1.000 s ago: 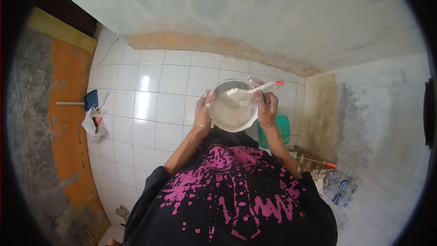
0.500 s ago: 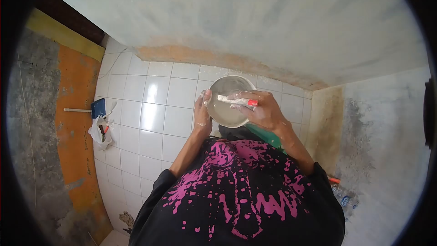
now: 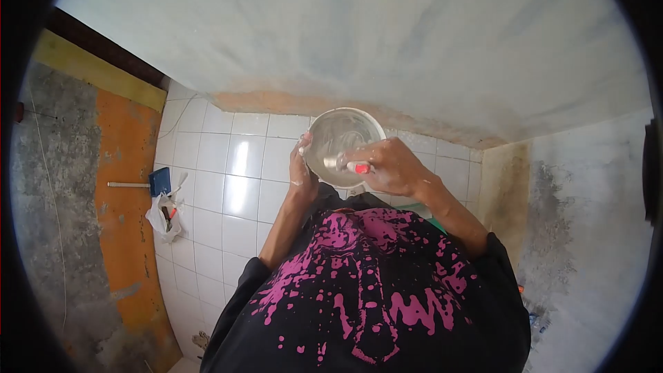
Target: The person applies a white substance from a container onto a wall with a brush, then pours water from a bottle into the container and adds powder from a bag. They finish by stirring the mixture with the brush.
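My left hand [image 3: 300,166] grips the left side of a round white bucket [image 3: 378,126], with its thumb near the rim. Inside the bucket is a pale grey-white, wet-looking paint or paste [image 3: 338,135], streaked along the inner wall. My right hand [image 3: 394,169] is closed around a paintbrush [image 3: 361,168] with a red handle end. Its whitish head points down into the bucket, and the fingers partly cover it. White smears show on both hands.
The painted wall [image 3: 331,41] rises just beyond the bucket. White tiles [image 3: 242,200] cover the floor. To the left lie a blue dustpan [image 3: 159,182] and a white plastic bag [image 3: 164,219] with things in it. Something green [image 3: 414,208] shows partly behind my right forearm.
My right hand has tipped the paintbrush from nearly level above the bucket to pointing down into it. The bucket and my left hand appear slightly further left.
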`<state>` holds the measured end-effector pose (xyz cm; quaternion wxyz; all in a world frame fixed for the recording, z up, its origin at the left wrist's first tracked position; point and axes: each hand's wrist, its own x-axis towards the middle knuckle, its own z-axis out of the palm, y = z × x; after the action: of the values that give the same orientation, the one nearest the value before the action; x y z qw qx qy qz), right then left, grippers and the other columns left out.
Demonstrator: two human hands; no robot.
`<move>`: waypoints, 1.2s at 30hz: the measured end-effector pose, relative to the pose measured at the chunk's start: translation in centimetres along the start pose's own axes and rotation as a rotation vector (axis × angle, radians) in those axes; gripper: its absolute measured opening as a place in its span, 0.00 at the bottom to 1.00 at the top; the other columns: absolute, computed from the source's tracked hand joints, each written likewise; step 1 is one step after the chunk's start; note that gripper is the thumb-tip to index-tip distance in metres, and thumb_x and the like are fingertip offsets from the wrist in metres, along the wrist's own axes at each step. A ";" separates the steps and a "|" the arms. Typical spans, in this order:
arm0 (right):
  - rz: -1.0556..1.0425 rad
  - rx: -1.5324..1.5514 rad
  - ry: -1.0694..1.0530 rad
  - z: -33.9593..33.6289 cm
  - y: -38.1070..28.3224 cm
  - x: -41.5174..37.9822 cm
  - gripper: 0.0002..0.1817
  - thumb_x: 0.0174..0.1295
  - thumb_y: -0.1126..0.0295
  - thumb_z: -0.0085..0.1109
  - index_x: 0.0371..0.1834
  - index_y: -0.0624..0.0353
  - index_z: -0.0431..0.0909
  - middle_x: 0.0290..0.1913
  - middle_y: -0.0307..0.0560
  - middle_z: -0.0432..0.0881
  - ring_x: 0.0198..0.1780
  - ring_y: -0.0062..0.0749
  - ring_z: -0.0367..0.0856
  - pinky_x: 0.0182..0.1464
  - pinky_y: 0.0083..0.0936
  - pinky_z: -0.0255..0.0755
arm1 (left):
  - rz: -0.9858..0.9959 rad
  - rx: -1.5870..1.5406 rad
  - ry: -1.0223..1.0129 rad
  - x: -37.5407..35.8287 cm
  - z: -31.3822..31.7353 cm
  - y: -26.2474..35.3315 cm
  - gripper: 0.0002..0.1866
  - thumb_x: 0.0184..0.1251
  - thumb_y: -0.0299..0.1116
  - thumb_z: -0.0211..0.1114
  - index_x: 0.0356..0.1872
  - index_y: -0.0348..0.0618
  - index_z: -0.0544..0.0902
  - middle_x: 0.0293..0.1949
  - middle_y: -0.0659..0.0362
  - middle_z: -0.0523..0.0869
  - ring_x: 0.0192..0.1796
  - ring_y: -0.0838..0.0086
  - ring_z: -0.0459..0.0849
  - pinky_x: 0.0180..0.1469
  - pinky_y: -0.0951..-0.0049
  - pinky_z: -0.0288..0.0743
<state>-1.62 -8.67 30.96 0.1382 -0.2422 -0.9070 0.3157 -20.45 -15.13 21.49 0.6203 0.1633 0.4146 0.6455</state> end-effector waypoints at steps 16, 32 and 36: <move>-0.046 -0.026 0.133 0.5 2.2 8.6 0.14 0.51 0.75 0.63 0.40 0.47 0.85 0.46 0.43 0.87 0.41 0.40 0.86 0.42 0.33 0.81 | 0.028 0.218 0.033 6.3 -3.1 5.5 0.30 0.68 0.57 0.61 0.53 0.37 0.76 0.37 0.59 0.81 0.34 0.78 0.80 0.28 0.77 0.72; 0.344 -0.133 0.096 3.2 -4.2 17.9 0.13 0.55 0.55 0.68 0.37 0.50 0.88 0.31 0.48 0.86 0.35 0.47 0.85 0.42 0.37 0.77 | -0.021 0.327 -0.010 8.3 -10.7 13.6 0.30 0.68 0.57 0.62 0.52 0.35 0.75 0.36 0.59 0.81 0.34 0.80 0.79 0.29 0.79 0.73; 0.447 -0.031 0.232 6.4 -4.1 18.6 0.16 0.59 0.51 0.62 0.31 0.50 0.89 0.24 0.51 0.84 0.32 0.50 0.83 0.40 0.39 0.77 | -0.008 0.384 -0.023 8.7 -12.2 14.3 0.30 0.68 0.57 0.63 0.51 0.34 0.75 0.38 0.58 0.81 0.35 0.79 0.79 0.30 0.79 0.73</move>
<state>-21.35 -4.91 30.51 0.1647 -0.4733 -0.8137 0.2946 -40.34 -9.45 22.02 0.5851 0.2845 0.5238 0.5499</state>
